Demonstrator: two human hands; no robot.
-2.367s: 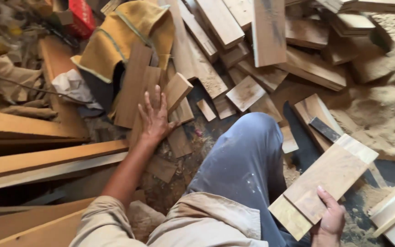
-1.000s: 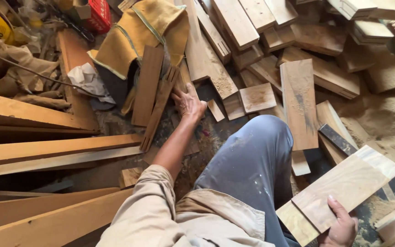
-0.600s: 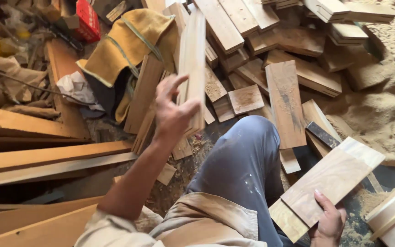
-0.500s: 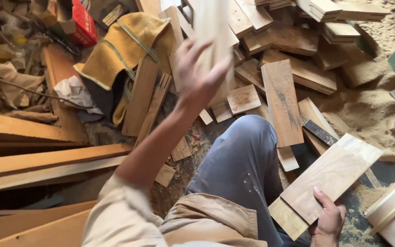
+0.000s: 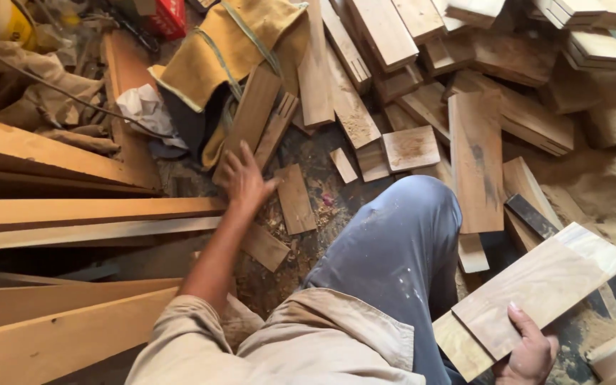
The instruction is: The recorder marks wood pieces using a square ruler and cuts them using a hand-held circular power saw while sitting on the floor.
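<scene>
Floor-side plank [image 5: 536, 296] (long axis up-right)

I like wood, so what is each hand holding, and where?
The right hand grips the flat boards by their near end. The left hand holds nothing.

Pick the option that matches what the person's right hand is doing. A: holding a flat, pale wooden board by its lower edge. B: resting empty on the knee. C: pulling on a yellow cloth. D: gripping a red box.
A: the right hand grips the lower edge of the pale wooden board, beside the bent knee.
</scene>
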